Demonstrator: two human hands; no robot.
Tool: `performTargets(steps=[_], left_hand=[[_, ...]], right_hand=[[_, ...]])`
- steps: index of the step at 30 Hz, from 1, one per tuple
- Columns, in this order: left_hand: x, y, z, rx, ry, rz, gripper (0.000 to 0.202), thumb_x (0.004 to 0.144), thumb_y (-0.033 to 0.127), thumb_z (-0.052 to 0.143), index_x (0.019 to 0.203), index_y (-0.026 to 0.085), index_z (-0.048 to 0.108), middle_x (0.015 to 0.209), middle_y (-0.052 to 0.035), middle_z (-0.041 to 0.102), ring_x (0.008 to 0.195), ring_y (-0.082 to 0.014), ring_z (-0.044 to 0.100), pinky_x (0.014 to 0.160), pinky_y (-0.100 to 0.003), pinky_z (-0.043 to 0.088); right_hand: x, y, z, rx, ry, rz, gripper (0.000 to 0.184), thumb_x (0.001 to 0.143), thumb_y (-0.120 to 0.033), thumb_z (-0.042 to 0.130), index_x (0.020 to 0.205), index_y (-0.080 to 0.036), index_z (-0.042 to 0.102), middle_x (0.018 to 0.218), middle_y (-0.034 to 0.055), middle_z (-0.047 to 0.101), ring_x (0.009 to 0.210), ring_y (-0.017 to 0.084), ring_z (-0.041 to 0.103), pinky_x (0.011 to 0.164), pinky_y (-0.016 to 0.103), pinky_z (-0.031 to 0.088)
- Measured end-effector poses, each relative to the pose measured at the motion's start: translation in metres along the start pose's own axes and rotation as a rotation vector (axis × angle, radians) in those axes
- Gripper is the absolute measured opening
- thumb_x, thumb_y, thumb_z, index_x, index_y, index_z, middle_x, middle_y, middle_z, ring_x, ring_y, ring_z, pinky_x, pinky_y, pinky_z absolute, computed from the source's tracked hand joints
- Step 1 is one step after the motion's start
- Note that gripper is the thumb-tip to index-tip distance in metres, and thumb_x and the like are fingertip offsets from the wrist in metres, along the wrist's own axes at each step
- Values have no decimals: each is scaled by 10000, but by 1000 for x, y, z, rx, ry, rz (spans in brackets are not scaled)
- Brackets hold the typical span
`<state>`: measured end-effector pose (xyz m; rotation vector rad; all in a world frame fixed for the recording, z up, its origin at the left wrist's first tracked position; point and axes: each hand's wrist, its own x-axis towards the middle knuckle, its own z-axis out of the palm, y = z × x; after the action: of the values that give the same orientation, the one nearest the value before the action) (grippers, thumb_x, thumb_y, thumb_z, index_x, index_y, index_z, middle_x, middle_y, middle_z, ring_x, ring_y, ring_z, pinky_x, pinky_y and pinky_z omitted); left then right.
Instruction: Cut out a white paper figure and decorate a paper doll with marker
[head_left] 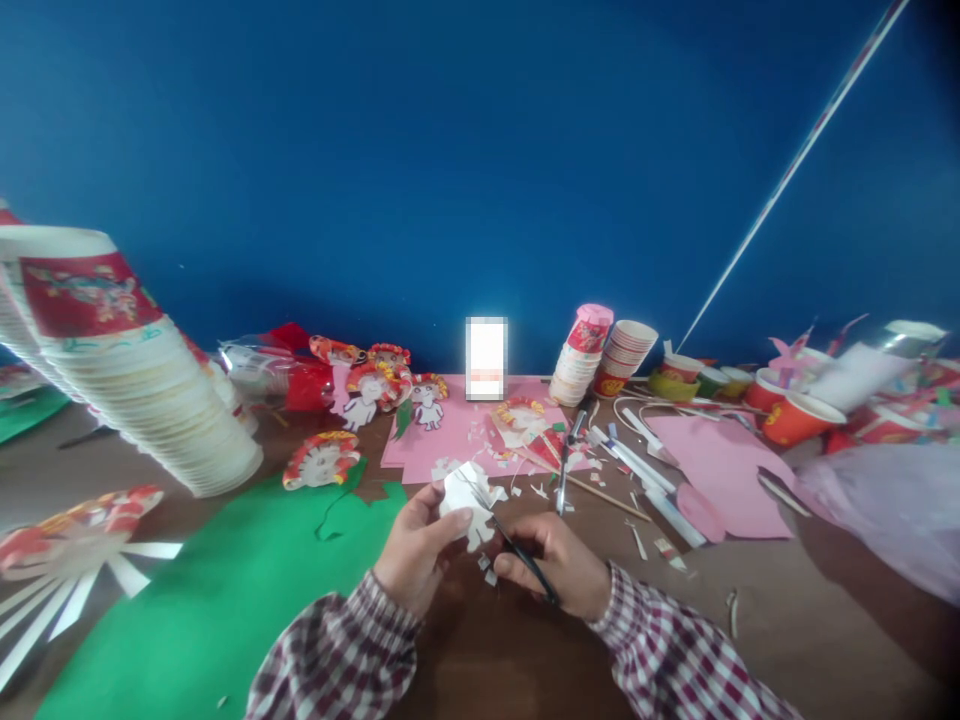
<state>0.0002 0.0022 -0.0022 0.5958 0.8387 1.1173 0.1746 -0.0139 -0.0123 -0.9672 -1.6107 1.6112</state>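
My left hand (421,540) pinches a white paper cutout (466,492) between thumb and fingers, over the brown table. The cutout has a rounded upper part and narrower shapes below, like a small figure. My right hand (559,562) is closed around the dark handles of a pair of scissors (517,548). Their blades point up and left and lie against the paper's right side; whether they are apart I cannot make out. Small white scraps (487,572) lie just below the cutout.
Green paper (225,590) covers the left, beside a tall leaning stack of paper cups (142,370). Pink sheets (450,452) with scraps lie ahead. More cup stacks (577,350), a craft knife (568,460), a wooden stick (607,498) and a plastic bag (892,510) are further right.
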Motion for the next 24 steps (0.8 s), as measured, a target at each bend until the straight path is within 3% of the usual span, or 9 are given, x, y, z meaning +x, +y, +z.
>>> performTargets(steps=[6, 12, 18, 24], left_hand=[[1, -1, -1, 3, 6, 11, 455, 563, 185, 778, 950, 126, 545, 808, -77, 687, 637, -163, 638, 572, -252, 502], [1, -3, -3, 10, 44, 12, 392, 608, 222, 749, 932, 135, 547, 759, -43, 672, 566, -119, 602, 516, -225, 482], [0, 0, 1, 46, 46, -7, 404, 563, 221, 772, 895, 133, 557, 702, -36, 669, 520, -128, 595, 492, -236, 477], [-1, 0, -1, 105, 55, -25, 415, 560, 238, 778, 896, 148, 551, 712, -24, 672, 525, -134, 604, 468, -224, 463]], right_hand=[[-1, 0, 0, 8, -7, 9, 297, 768, -387, 651, 864, -106, 639, 662, -4, 587, 414, 23, 387, 407, 141, 325], [0, 3, 0, -40, 1, 20, 317, 766, -410, 646, 856, -106, 628, 676, 4, 595, 424, 26, 397, 402, 139, 321], [0, 4, 0, -94, 21, 60, 380, 703, -444, 693, 849, -101, 623, 606, -16, 535, 449, 44, 415, 395, 140, 326], [1, 2, 0, -109, 9, 10, 384, 699, -447, 694, 836, -94, 632, 598, -17, 500, 505, 65, 413, 442, 162, 332]])
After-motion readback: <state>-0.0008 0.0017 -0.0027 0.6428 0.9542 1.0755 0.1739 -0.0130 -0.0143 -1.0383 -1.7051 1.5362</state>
